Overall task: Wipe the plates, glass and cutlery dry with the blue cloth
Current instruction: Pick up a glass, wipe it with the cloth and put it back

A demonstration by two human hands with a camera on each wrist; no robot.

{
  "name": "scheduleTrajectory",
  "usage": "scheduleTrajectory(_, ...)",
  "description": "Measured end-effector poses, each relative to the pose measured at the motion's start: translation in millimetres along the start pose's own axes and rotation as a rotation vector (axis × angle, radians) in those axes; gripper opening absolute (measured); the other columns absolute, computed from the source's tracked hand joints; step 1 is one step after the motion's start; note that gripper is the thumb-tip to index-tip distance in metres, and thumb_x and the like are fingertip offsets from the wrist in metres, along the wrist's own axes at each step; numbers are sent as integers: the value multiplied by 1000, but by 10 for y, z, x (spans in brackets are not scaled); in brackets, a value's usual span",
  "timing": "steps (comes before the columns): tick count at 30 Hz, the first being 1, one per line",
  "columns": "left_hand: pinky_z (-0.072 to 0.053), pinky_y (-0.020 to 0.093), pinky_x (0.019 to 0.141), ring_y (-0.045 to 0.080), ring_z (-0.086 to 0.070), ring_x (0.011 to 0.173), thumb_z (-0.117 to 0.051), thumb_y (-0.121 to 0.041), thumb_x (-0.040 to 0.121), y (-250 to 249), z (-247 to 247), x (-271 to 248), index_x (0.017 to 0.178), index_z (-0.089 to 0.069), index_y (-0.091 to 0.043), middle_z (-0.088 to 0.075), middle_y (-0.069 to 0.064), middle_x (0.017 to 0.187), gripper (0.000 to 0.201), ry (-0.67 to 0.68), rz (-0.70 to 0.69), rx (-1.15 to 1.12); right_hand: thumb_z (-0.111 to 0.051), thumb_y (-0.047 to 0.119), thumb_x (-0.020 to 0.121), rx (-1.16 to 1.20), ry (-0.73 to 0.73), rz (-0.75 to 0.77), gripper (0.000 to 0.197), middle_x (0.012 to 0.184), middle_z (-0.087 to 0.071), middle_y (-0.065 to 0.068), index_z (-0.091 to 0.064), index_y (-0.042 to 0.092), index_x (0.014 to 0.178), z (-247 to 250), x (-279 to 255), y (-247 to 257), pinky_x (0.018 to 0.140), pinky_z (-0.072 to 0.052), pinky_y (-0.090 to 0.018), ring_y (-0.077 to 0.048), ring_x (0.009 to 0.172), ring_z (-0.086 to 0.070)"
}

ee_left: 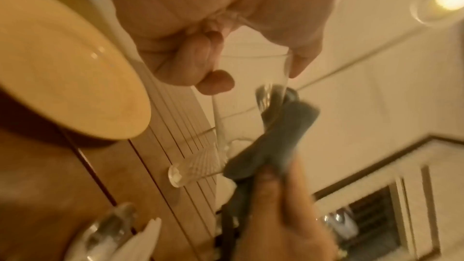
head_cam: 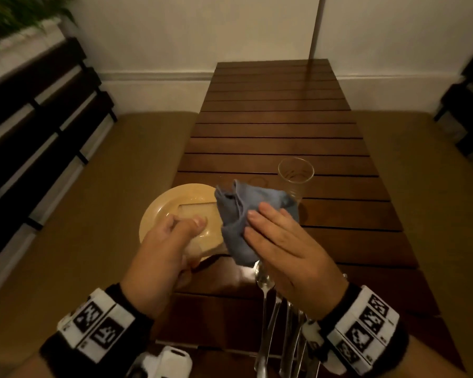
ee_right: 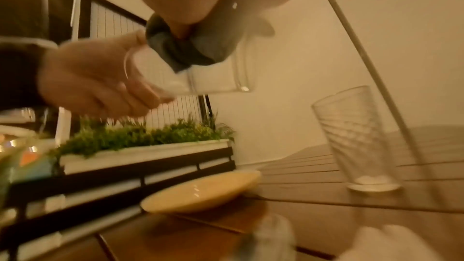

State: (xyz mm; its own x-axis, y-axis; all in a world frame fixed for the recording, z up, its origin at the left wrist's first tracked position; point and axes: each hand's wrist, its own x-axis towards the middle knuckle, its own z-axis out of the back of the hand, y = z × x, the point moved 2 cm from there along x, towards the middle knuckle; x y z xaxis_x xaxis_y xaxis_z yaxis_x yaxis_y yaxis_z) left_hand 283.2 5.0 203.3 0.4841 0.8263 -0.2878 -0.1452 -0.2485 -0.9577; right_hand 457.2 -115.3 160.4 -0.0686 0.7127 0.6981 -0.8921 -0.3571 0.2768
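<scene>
**Glass being wiped over the plate**

Slatted wooden surface (head_cam: pixel 284 118) runs away from the person and carries everything except the glass in hand.

Yellow plate (head_cam: pixel 161 211) sits flat at the near left edge of the surface, partly hanging over it (right wrist view shows the rim past the edge).

Left hand (head_cam: pixel 161 246) is above the plate, its fingers (ee_left: pixel 193 61) curled round a clear held glass (ee_right: pixel 200 78), which lies tilted on its side in the air and clear of the plate.

Right hand (head_cam: pixel 290 252) is just beside the left, fingers fairly straight on top. The thumb underneath pinches the bunched blue cloth (head_cam: pixel 238 214) against them.

The blue cloth touches the held glass at its upper side. Cannot tell whether any of it is inside the glass (blur).

A second, ribbed standing glass (head_cam: pixel 295 178) is upright on the surface just behind the cloth, to the right of the plate and apart from both hands.

Cutlery (head_cam: pixel 268 309) lies in a loose bundle on the near part of the surface under the right wrist, with a spoon bowl pointing away from the person. The other pieces are too blurred to name.
</scene>
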Motion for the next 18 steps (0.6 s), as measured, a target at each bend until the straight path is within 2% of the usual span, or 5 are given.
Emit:
scheduleTrajectory(5,-20,21,44,8,-46,41,-57,-54,75,-32,-81,-41,95,-61,-21,-57,-1,60,39,23,95,-112,-52,8,98,-157,-113,-155,37,144,-48,-17,-51,4,135,97,-183,-275,107,-44,-49,-29,139,-42)
scheduleTrajectory(10,-29,22,44,4,-45,42,-62,-60,73,-170,-97,107,94,-64,-24,-55,-4,63,42,27,0,124,-53,8,98,101,-308,-770,41,127,-64,6,-55,23,135,280,-117,-376,95,-50,-16,6,112,-58)
scheduleTrajectory(12,-39,27,52,5,-56,56,-64,-69,68,-277,-63,276,96,-62,-27,-61,-6,77,51,-36,-117,455,-53,10,98,329,-424,-994,37,106,-73,11,-62,31,128,380,-235,-448,75,-59,-24,-2,93,-69)
scheduleTrajectory(14,-42,30,60,7,-59,77,-67,-72,69,-379,-113,466,101,-56,-28,-60,-8,90,55,-108,-200,789,-52,10,99,537,-525,-1109,33,98,-76,7,-67,30,120,514,-370,-481,64,-58,-21,-11,88,-72)
scheduleTrajectory(18,-44,30,65,8,-55,83,-67,-73,67,-470,-328,892,112,-50,-24,-58,-8,99,68,-109,-245,1041,-45,13,101,1045,-716,-1183,33,119,-71,-1,-62,23,126,760,-621,-518,78,-58,-26,-20,108,-69)
